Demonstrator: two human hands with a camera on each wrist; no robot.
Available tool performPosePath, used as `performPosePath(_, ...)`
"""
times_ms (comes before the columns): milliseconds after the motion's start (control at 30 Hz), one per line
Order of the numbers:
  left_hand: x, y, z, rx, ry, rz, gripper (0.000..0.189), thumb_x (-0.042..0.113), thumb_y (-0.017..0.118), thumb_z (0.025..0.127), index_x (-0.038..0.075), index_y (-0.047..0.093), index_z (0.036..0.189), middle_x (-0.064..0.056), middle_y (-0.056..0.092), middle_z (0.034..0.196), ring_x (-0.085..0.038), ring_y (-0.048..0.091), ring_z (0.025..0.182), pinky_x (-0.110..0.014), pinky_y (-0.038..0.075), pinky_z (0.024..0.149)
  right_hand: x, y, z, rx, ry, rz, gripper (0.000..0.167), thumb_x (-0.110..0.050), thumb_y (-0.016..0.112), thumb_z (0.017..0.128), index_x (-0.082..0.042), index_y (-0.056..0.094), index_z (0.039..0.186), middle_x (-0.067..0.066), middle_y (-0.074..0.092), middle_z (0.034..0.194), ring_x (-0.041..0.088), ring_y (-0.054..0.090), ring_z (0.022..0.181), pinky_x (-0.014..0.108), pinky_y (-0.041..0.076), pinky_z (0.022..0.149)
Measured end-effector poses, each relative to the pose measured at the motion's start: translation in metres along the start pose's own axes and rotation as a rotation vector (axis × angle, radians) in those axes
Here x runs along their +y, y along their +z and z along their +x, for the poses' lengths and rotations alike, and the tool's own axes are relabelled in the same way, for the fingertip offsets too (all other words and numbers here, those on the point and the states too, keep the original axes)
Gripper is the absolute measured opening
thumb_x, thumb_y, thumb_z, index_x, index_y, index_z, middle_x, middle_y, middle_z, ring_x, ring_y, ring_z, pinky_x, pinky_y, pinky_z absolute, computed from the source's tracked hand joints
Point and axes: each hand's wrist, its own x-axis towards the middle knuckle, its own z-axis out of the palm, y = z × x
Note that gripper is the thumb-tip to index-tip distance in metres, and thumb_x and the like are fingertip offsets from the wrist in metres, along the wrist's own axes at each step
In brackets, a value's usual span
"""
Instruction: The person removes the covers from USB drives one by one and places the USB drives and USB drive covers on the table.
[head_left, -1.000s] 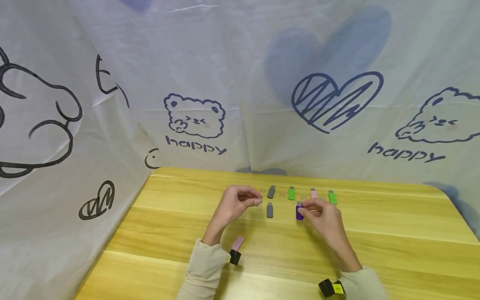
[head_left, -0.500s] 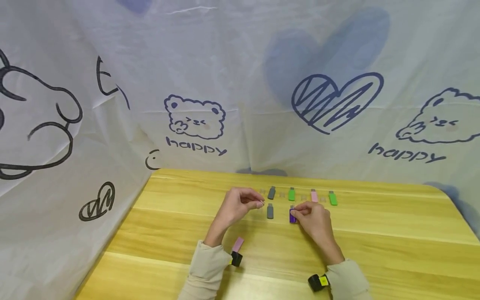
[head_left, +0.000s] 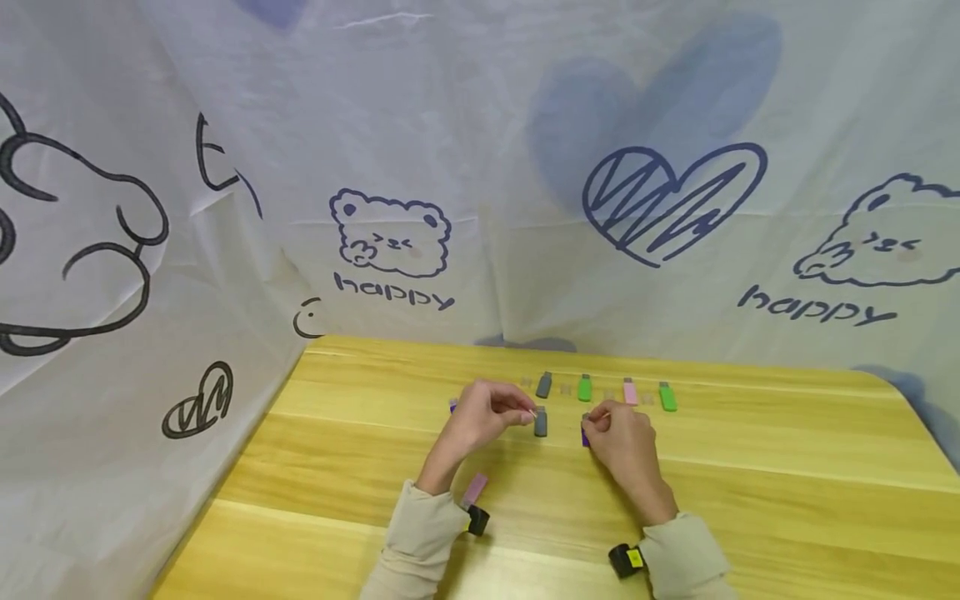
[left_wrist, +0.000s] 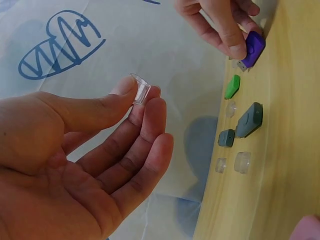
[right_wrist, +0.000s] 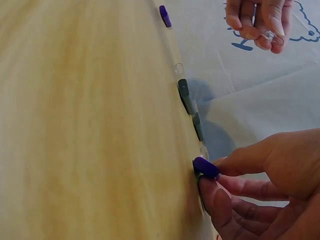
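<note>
My left hand (head_left: 480, 417) pinches a small clear plastic cap (left_wrist: 141, 91) between thumb and index finger, raised over the table beside a grey USB stick (head_left: 541, 422). Its other fingers are loosely bent. With thumb and fingers my right hand (head_left: 626, 437) pinches a purple USB stick (left_wrist: 254, 47), whose metal plug shows in the left wrist view. In the head view the fingers hide much of that stick. Behind the left hand a second purple USB stick (right_wrist: 165, 16) lies on the table, mostly covered in the head view.
Along the back lie another grey stick (head_left: 544, 385), a green stick (head_left: 584, 388), a pink stick (head_left: 630, 392) and a second green one, with clear caps (left_wrist: 242, 162) among them. A pink stick (head_left: 476, 489) lies by the left cuff. A printed cloth (head_left: 525, 250) hangs behind the table.
My right hand has moved left with the purple stick. My left hand has shifted slightly right with the cap, and part of the other purple stick now shows behind it.
</note>
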Motion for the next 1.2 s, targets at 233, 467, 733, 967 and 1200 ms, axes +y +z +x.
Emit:
performPosePath(233, -0.004, 0.008, 0.001, -0.032, -0.008, 0.008, 0.007, 0.003, 0.076, 0.092, 0.001, 0.079, 0.097, -0.004, 0.076, 0.088, -0.040, 0.071, 0.085, -0.022, 0.055, 0.066, 0.002, 0.004, -0.003, 0.017, -0.040, -0.068, 0.014, -0.011, 0.076, 0.091, -0.001, 0.074, 0.082, 0.003, 0.067, 0.068, 0.017, 0.062, 0.058, 0.038, 0.054, 0.056)
performPosePath(467, -0.007, 0.013, 0.006, -0.040, -0.025, 0.040, 0.005, 0.005, 0.075, 0.093, 0.003, 0.079, 0.096, -0.001, 0.076, 0.089, -0.034, 0.072, 0.085, -0.024, 0.056, 0.069, 0.001, -0.001, -0.001, -0.016, -0.015, -0.025, 0.015, -0.013, 0.077, 0.092, -0.001, 0.074, 0.084, 0.003, 0.067, 0.070, 0.017, 0.062, 0.062, 0.037, 0.054, 0.058)
performPosePath(733, 0.002, 0.026, 0.039, -0.127, 0.002, 0.203, 0.010, 0.007, 0.072, 0.096, 0.004, 0.081, 0.097, -0.002, 0.076, 0.092, -0.012, 0.069, 0.081, -0.026, 0.057, 0.073, 0.008, -0.065, 0.002, -0.075, 0.031, 0.075, 0.016, -0.013, 0.071, 0.096, 0.003, 0.075, 0.097, 0.009, 0.072, 0.082, 0.024, 0.071, 0.070, 0.033, 0.054, 0.058)
performPosePath(967, -0.003, 0.042, 0.060, -0.203, 0.011, 0.299, 0.010, 0.005, 0.074, 0.094, 0.006, 0.082, 0.088, -0.003, 0.077, 0.093, -0.012, 0.066, 0.079, -0.023, 0.053, 0.069, 0.029, -0.127, -0.005, -0.062, 0.121, 0.113, 0.028, -0.018, 0.067, 0.101, 0.006, 0.072, 0.112, 0.014, 0.073, 0.091, 0.026, 0.072, 0.073, 0.027, 0.056, 0.056)
performPosePath(1200, -0.007, 0.054, 0.067, -0.214, 0.075, 0.474, 0.007, 0.008, 0.079, 0.091, 0.008, 0.082, 0.085, -0.001, 0.077, 0.085, -0.015, 0.068, 0.082, -0.024, 0.054, 0.072, 0.069, -0.175, -0.016, 0.018, 0.200, 0.097, 0.036, -0.022, 0.064, 0.103, 0.010, 0.068, 0.119, 0.016, 0.074, 0.093, 0.008, 0.068, 0.068, 0.027, 0.060, 0.061)
